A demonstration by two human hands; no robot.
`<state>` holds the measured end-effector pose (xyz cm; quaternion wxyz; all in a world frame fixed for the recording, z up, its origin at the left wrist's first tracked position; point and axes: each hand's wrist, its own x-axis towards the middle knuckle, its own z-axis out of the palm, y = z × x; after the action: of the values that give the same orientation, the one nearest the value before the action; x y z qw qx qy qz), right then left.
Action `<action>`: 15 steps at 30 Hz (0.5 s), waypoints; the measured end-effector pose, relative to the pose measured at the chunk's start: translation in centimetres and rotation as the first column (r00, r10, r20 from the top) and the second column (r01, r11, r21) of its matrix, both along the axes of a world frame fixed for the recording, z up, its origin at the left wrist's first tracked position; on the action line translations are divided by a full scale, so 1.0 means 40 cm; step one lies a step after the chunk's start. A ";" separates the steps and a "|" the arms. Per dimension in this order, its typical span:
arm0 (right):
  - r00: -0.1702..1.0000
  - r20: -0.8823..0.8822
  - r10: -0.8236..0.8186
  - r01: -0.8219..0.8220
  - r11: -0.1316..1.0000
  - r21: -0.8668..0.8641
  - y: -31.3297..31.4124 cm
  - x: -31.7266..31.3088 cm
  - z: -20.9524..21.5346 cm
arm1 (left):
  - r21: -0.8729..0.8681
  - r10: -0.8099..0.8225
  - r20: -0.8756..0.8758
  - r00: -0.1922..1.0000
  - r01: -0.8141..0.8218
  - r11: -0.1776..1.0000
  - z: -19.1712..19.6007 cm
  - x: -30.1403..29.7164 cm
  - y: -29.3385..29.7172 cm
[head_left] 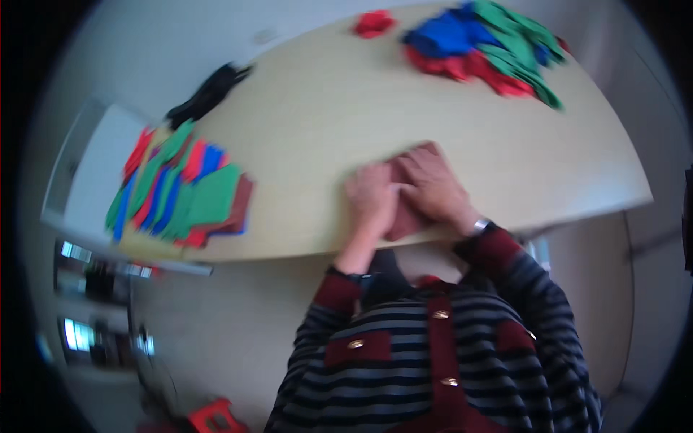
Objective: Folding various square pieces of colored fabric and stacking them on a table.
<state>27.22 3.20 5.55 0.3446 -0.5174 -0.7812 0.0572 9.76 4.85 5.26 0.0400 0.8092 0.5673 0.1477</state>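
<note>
Striped dark-and-grey top with maroon trim (404, 319) nearest camera. Beyond it, a flat, reddish-brown, folded-looking cloth (406, 218) lies near the front edge of the pale, curved worktop (310, 130). Left hand (374, 191) and right hand (437, 186) both flattened on it, palms down, not gripping (thumbs about meeting). Risk, judged: uneven pressure or sideways drag could skew its layers; a bump could topple the fanned multicoloured cloth stack (213, 202) at left.

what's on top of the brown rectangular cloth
The bare left hand and bare right hand rest on the brown rectangular cloth; its surface beneath them is hidden.
</note>
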 end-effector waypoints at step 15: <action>0.894 0.445 -0.054 0.122 0.985 -0.126 0.063 0.067 -0.053 | 0.123 -0.045 0.113 0.993 0.031 0.992 -0.070 0.033 -0.053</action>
<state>29.91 5.71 3.44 0.1214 -0.5764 -0.8079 -0.0183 11.07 2.72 2.45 0.0265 0.8110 0.5385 0.2274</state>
